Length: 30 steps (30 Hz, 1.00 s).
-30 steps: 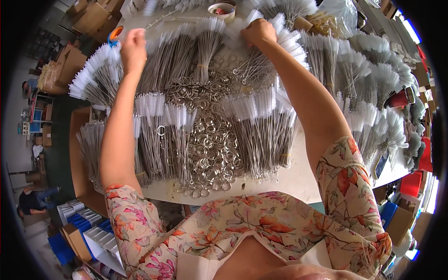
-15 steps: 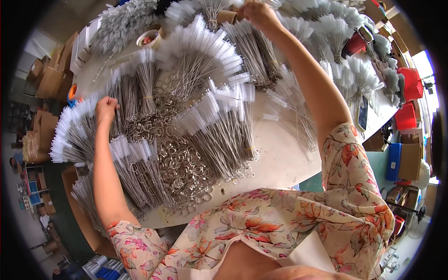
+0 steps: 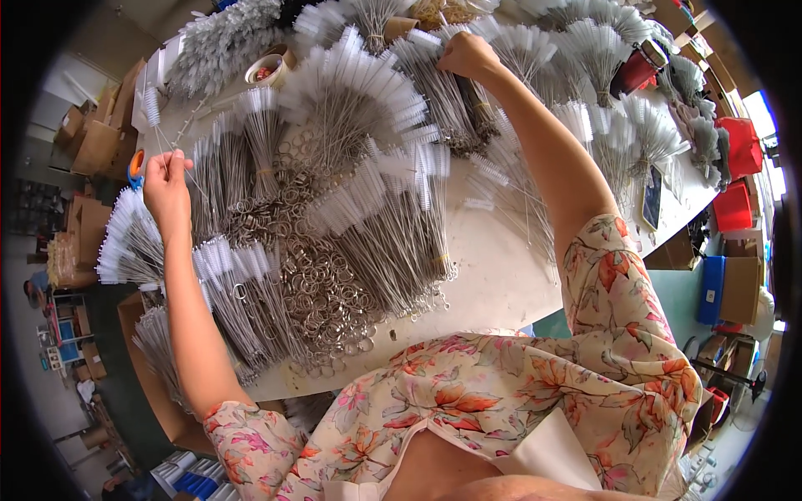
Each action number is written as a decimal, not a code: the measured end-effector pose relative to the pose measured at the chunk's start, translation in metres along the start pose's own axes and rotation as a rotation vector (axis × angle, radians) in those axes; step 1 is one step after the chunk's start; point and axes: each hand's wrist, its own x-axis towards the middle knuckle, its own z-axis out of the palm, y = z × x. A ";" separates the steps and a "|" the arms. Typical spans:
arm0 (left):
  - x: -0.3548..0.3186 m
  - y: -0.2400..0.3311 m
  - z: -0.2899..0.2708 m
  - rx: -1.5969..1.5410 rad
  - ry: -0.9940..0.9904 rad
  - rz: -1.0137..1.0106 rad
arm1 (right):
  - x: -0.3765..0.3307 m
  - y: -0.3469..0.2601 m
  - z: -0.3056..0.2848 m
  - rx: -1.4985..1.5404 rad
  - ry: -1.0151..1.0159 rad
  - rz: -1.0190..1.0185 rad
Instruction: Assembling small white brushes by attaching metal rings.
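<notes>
The left hand (image 3: 167, 188), at the left of the frame, is raised over the table (image 3: 501, 267) with its fingers pinched together on a few thin wire brushes (image 3: 185, 138); their stems run up from the fingertips toward the upper left, ending in small white bristle tips. The pinch is closed on the stems, thumb against forefingers, and the rest of the hand is curled.

The right hand (image 3: 466, 57), at the top centre, is stretched far out and clenched around the top of a dark bundle (image 3: 468, 104) of brush stems. The bundle lies slanting down and to the right from under the fist, and the knuckles cover its upper end, so the exact fingertip contact cannot be made out.

Between the two hands the table is covered with fans of white-bristled brushes (image 3: 359, 79), spread like sheaves. Below these, at the centre of the frame, lies a heap of metal rings (image 3: 322, 284), touching the brush stems on both sides. A roll of tape (image 3: 266, 68) sits at the upper left, near the edge of the table, and an orange-handled tool (image 3: 135, 165) lies just left of the left hand. Red bins (image 3: 739, 146) stand at the right edge, with cardboard boxes (image 3: 96, 138) at the far left. Floral sleeves (image 3: 618, 334) fill the lower frame.
</notes>
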 end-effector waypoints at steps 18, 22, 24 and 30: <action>-0.210 0.062 -0.087 -0.749 -0.316 -0.718 | 0.033 0.137 -0.056 -0.211 0.025 0.270; -0.224 0.068 -0.075 -0.819 -0.236 -0.780 | 0.042 0.157 -0.037 0.103 -0.029 0.255; -0.227 0.068 -0.066 -0.822 -0.228 -0.712 | 0.034 0.142 -0.047 0.095 0.188 0.240; -0.207 0.115 -0.043 -0.752 -0.382 -0.539 | -0.049 0.031 -0.135 0.558 0.486 -0.195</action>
